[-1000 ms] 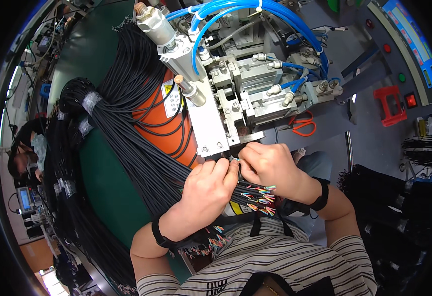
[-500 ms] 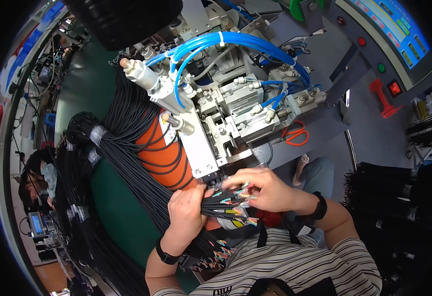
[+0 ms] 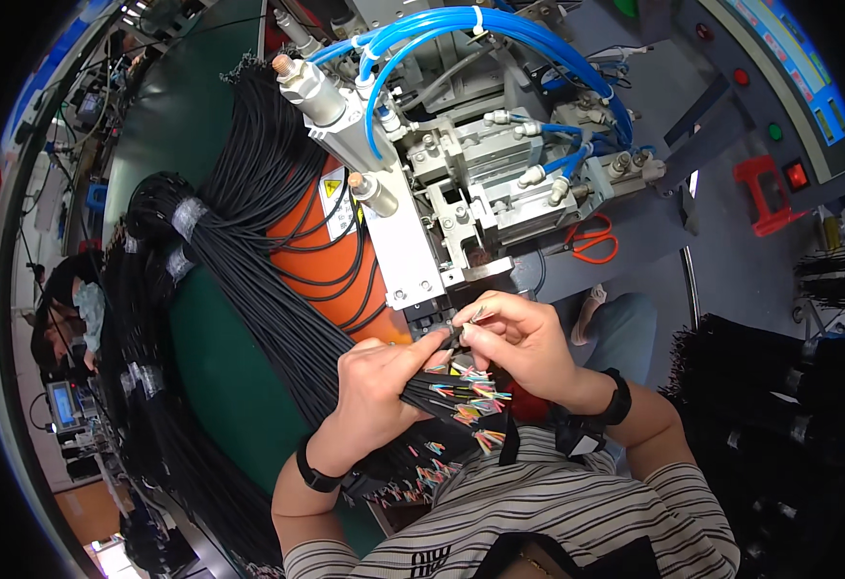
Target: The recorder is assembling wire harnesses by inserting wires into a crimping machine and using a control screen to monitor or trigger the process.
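Note:
My left hand [image 3: 376,381] is closed around a bunch of black cables [image 3: 282,323]. Their split ends, thin coloured wires [image 3: 475,394], fan out to the right below the fingers. My right hand [image 3: 526,349] pinches the end of one cable, its fingertips meeting the left thumb and forefinger. The small wires in that pinch are partly hidden. Just beyond both hands stands a metal pneumatic machine [image 3: 398,256] with blue air hoses [image 3: 509,24]. A second bunch of coloured wire ends [image 3: 422,478] hangs below the left wrist.
Orange-handled scissors [image 3: 594,241] lie right of the machine. A control panel with a screen [image 3: 818,96] is at the far right, near a red tool-like object [image 3: 762,198]. More black cable bundles [image 3: 746,405] stand right. A person [image 3: 70,309] sits far left.
My right hand has moved from over the wire ends up and left to the left fingertips, now pinching one cable end. The whole view has shifted, with the machine higher in it.

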A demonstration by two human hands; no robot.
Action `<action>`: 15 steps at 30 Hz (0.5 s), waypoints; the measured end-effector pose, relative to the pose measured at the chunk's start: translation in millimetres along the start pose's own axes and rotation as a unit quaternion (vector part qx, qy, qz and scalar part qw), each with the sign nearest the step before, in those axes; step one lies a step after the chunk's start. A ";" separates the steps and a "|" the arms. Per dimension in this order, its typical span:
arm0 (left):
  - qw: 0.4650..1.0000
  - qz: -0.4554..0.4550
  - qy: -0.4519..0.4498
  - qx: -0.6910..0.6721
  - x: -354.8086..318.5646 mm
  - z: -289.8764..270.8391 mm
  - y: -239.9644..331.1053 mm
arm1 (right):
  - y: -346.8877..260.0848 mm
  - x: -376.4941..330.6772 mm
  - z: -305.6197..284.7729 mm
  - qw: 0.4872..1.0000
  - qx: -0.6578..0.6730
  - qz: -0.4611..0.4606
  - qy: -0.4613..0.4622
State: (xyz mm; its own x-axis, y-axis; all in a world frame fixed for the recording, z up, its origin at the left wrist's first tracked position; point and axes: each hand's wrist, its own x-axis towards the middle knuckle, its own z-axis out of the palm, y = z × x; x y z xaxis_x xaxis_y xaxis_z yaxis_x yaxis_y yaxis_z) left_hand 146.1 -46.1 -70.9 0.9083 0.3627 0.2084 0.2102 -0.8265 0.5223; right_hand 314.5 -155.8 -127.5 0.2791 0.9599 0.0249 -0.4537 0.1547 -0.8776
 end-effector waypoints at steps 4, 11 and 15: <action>0.999 0.000 0.020 -0.024 1.7 5.2 -4.0 | 2.8 -2.9 -0.3 0.999 0.007 0.035 -0.019; 0.997 0.059 0.028 0.043 1.7 9.1 1.6 | -4.0 11.2 -33.0 0.956 0.181 0.209 -0.101; 0.991 0.092 0.047 0.081 4.6 11.0 4.9 | -6.0 8.5 -23.0 0.973 0.093 0.186 -0.101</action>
State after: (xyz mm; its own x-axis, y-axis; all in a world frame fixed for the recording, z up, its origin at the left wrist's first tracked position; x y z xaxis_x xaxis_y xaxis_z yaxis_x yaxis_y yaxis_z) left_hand 155.3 -53.2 -76.5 0.9002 0.2324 0.3684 0.1066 -0.9376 0.3310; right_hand 339.1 -153.9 -133.1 -0.0976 0.9811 -0.1669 -0.6420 -0.1902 -0.7428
